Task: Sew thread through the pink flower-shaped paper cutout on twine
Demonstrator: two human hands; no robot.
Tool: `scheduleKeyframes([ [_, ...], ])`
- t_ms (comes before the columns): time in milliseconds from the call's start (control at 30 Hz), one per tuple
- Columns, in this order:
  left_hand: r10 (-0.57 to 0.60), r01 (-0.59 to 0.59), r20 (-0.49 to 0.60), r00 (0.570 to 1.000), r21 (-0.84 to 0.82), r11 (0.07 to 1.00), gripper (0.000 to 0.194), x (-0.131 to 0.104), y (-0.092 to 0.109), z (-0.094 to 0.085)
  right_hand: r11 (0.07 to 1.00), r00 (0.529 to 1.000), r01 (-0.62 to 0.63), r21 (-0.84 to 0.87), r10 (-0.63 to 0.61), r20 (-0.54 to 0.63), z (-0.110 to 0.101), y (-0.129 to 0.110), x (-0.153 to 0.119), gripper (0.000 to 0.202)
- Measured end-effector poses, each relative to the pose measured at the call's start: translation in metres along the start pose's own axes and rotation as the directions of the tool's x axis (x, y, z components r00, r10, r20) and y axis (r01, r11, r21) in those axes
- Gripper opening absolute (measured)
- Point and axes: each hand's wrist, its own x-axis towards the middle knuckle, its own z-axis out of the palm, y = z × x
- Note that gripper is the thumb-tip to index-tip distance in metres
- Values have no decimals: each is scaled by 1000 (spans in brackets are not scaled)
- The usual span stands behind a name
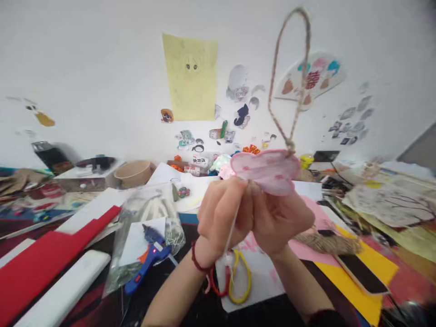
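Note:
Both my hands are raised together over the table, thumbs and fingertips meeting. My right hand (282, 220) is closed at the lower edge of a pink cloud-shaped cutout (265, 169), which has darker pink spots. From its upper right corner a knotted loop of twine (272, 81) stands up. My left hand (221, 211) is closed in a pinch right beside it, on a thin white string (233, 231) that runs down below the fingers. The exact pinch point is hidden by the fingers. Beneath the hands lie red and yellow loops (250, 274) like scissor handles, on white paper.
A blue glue gun (150, 263) with a lit red light lies left, by a clear plastic bag (136, 211). Red sheets (57, 259) and a white bar (68, 290) lie farther left. At right are a twine bundle (329, 243), a phone (363, 274) and yellow paper (340, 290).

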Motion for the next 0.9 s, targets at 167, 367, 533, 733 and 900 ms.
scheduleKeyframes([
  [167, -36, 36, 40, 999, 1, 999, 29, 5, 7, -5, 1000, 999, 22, -11, -23, -34, 3, -3, -2, 13],
  [367, -22, 22, -2, 1000, -58, 998, 24, -1, 4, -1, 1000, 997, 21, -12, -22, -72, 4, -2, -4, 14],
  [533, -15, 15, -5, 1000, -51, 999, 24, 0, 3, -1, 998, 997, 55, -12, -56, -53, 2, -4, 0, 12],
  [733, 77, -77, -35, 996, 3, 997, 17, 1, 0, 2, 997, 996, 72, -9, -73, -56, 3, -4, 2, 14],
  [900, 58, -58, 10, 998, -4, 998, 20, 1, 0, 2, 996, 995, 90, -1, -90, -49, 3, 0, 3, 13],
])
